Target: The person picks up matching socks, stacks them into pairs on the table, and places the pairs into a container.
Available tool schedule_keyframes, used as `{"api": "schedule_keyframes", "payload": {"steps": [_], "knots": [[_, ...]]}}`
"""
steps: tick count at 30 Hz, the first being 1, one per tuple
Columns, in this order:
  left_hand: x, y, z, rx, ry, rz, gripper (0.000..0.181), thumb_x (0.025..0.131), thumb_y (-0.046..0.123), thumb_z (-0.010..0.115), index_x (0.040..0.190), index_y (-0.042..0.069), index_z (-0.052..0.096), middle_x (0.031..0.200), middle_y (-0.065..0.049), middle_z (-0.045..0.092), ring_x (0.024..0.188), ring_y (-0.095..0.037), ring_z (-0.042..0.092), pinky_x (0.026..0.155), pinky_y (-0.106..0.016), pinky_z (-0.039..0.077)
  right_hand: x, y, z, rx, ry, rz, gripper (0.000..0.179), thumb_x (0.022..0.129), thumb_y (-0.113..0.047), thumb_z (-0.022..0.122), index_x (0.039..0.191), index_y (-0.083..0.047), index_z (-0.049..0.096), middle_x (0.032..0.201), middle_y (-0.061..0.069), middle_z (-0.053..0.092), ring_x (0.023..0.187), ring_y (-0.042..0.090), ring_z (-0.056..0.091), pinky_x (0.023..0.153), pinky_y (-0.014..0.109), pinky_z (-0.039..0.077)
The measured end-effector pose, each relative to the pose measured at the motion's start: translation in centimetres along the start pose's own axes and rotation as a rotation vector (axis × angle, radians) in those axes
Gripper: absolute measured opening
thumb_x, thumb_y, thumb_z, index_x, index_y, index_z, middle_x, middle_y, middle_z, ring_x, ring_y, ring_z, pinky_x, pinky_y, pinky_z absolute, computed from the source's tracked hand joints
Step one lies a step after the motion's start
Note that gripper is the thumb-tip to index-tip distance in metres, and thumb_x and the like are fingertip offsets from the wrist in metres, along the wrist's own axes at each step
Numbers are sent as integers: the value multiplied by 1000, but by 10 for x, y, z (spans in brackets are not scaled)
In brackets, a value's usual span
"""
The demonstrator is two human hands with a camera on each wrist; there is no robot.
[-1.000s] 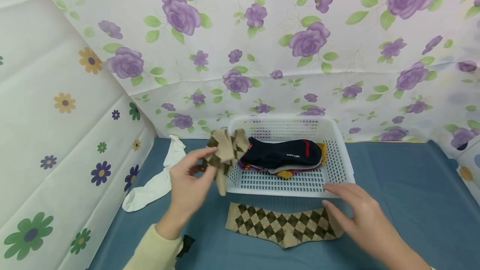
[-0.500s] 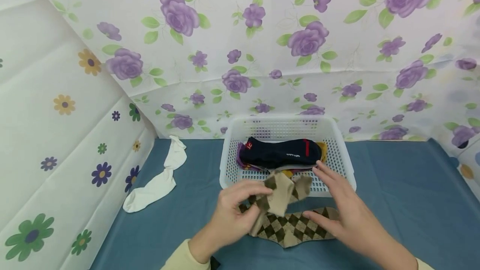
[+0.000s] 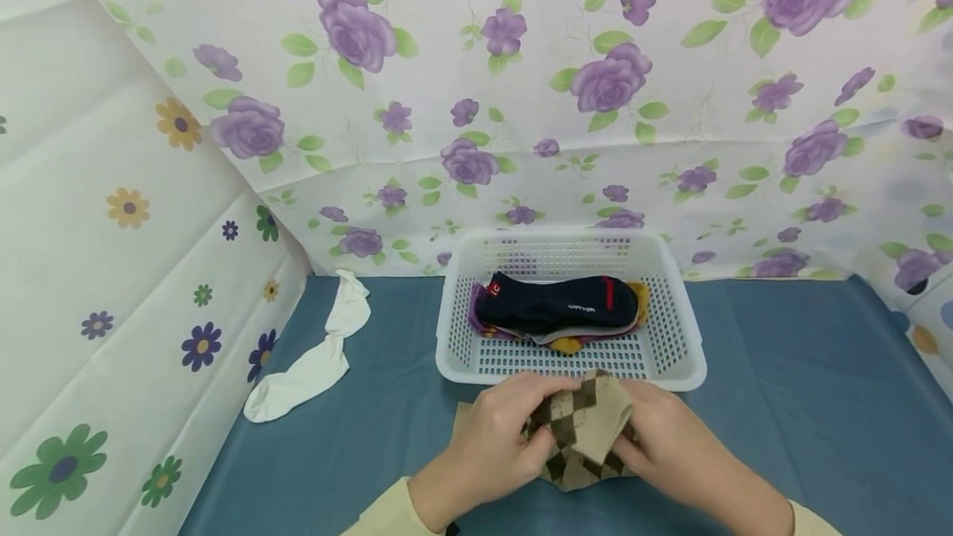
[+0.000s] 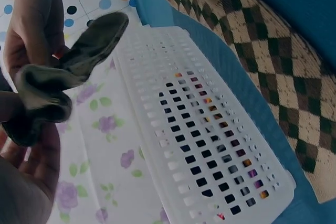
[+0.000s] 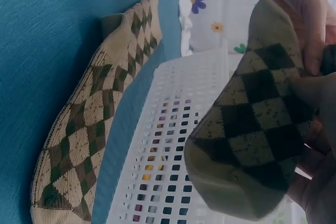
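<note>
A beige and brown argyle sock [image 3: 588, 416] is held up between my two hands, bunched and partly folded over. My left hand [image 3: 495, 441] pinches its left side between thumb and fingers, and my right hand [image 3: 673, 445] grips the right side. In the right wrist view the held sock [image 5: 252, 124] hangs toward the camera with its diamond pattern showing. A second argyle sock [image 5: 84, 129] lies flat on the blue table below the hands, mostly covered by them in the head view. The left wrist view shows this flat sock [image 4: 283, 61] beside the basket.
Just beyond the hands stands a white perforated basket [image 3: 685, 337] holding a navy sock [image 3: 558, 304] on top of purple and yellow ones. White socks [image 3: 305, 370] lie on the blue table [image 3: 782, 387] at the left. Flowered sheets [image 3: 417, 106] rise behind and at the left.
My left hand has carried the bunched sock from the basket's left side rightward and down over the flat sock. My right hand has come in and taken hold of it too.
</note>
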State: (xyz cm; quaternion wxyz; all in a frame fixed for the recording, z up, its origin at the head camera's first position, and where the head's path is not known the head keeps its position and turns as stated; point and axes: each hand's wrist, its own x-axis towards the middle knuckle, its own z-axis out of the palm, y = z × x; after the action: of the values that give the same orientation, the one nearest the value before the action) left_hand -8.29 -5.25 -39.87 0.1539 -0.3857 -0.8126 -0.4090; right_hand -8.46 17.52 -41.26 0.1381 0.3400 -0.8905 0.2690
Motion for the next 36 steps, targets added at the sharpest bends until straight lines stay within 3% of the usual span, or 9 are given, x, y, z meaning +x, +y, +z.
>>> {"api": "schedule_keyframes", "payload": {"steps": [3,7,11,15,19,24,29,32,36], "knots": [[1,2,1,21,-14,-80,50,88,10,60,133,28,46,113,9,61,103,1,57,86,-11,45,1,0,1,30,-11,-22,52,79,-8,73,121,-31,55,105,-16,63,91,0,61,74,23,52],[2,1,0,29,0,-80,34,91,31,61,125,29,56,109,11,64,100,2,59,86,-11,46,2,-1,1,58,-18,-39,62,79,-5,72,132,-28,50,110,-14,63,91,0,62,71,20,51],[5,-3,-9,12,80,-68,24,91,31,62,114,25,64,104,9,67,95,0,62,82,-12,48,1,2,-1,85,-8,-5,61,81,-11,72,135,-28,48,104,-16,65,75,-8,57,60,13,46],[9,-12,-22,-26,200,-51,22,90,17,63,112,16,65,100,0,70,88,-7,66,75,-15,52,-1,9,-1,118,42,-9,48,78,-7,74,119,-29,61,92,-18,66,70,-9,56,58,6,42],[10,-18,-34,-104,282,-135,16,90,13,62,105,16,66,85,-1,70,68,-5,64,59,-15,51,-3,16,-2,144,85,-27,36,75,-6,77,100,-29,68,89,-17,67,74,-6,61,63,3,42],[6,-19,-46,-171,276,-268,3,90,19,62,91,22,64,65,7,57,50,-3,47,47,-20,40,-3,17,-7,151,84,9,32,77,-6,75,97,-30,67,88,-18,67,72,-9,58,60,3,42],[0,-15,-56,-212,261,-359,10,91,20,61,82,18,60,60,5,46,47,-7,37,47,-23,37,-3,20,-14,132,100,-9,34,77,-3,74,100,-26,67,89,-14,68,73,-5,61,60,4,43],[0,-10,-65,-283,252,-413,16,93,17,58,78,12,58,62,-3,48,50,-12,47,50,-25,47,-2,22,-19,116,102,-10,35,77,-1,73,102,-25,66,89,-13,68,75,-4,62,61,4,44],[4,-3,-76,-364,247,-447,15,94,13,56,82,5,61,70,-13,56,61,-22,59,57,-33,56,-2,25,-26,105,87,24,31,79,-6,73,101,-27,65,89,-15,67,71,-7,61,60,5,44]]}}
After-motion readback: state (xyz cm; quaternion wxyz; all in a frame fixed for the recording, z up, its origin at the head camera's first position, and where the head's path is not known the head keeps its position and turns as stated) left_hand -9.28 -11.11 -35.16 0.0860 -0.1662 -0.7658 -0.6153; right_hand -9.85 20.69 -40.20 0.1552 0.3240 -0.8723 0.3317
